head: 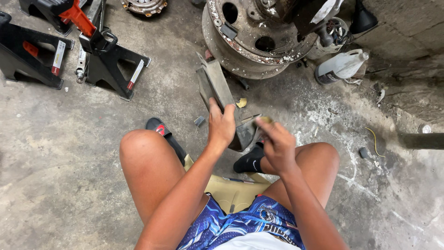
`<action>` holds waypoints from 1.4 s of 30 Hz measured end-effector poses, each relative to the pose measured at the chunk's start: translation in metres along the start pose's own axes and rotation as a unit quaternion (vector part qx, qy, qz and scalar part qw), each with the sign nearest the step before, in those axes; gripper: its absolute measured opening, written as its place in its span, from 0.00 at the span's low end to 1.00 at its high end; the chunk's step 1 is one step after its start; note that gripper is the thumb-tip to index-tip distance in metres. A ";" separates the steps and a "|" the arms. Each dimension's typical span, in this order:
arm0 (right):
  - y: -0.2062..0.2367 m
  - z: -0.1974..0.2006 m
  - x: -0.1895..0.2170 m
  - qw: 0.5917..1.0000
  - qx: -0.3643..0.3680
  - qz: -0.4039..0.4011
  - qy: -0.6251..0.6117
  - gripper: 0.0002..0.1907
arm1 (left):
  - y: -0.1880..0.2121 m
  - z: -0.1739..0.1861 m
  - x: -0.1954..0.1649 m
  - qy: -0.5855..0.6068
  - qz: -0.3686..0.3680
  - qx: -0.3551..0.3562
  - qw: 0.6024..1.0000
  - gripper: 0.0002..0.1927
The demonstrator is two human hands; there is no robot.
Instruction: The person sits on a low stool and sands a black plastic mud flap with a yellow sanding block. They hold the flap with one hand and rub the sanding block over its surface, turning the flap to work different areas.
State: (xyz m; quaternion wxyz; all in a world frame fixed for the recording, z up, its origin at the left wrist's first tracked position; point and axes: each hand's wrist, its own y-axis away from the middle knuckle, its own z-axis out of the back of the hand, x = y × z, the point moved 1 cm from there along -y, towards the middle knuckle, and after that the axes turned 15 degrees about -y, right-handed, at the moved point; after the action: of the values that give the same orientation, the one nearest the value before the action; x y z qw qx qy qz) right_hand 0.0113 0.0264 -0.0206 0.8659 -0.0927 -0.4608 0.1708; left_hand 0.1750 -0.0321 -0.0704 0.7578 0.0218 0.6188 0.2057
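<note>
Concrete floor (60, 162) is spreading grey and stained under everything, and the rusty wheel drum (252, 39) lying on it is serving as the marker for the rest. Off to the drum's left, black jack stands (111, 60) are standing on the floor; to its right, a white plastic bottle (340, 67) is lying on its side. Just in front of the drum, the seated person is propping a long curved metal piece (217, 90) on end. The left hand (221, 124) is gripping its upper edge, fingers wrapped over it. The right hand (276, 144) is blurring beside the lower end, pinching something small and pale that I cannot identify. It looks like scraping or rubbing work mid-stroke; the next pass seems to call for a steady brace from the gripping hand.
</note>
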 end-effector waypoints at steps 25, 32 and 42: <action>-0.002 -0.009 0.011 0.997 -0.064 0.039 -0.023 0.12 | 0.007 0.009 -0.009 0.044 -0.066 -0.021 0.997 0.23; -0.002 -0.010 0.015 0.997 -0.068 -0.015 -0.019 0.10 | 0.007 0.011 -0.009 0.024 -0.048 -0.012 0.999 0.22; -0.003 -0.013 0.028 0.995 -0.089 0.051 -0.011 0.09 | 0.009 0.012 -0.008 0.030 -0.066 -0.030 0.997 0.22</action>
State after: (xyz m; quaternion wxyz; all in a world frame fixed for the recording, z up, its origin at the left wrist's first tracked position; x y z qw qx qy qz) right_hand 0.0368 0.0341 -0.0054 0.8395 -0.1913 -0.4781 0.1735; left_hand 0.1820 -0.0235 -0.0579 0.7513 -0.0480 0.6348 0.1740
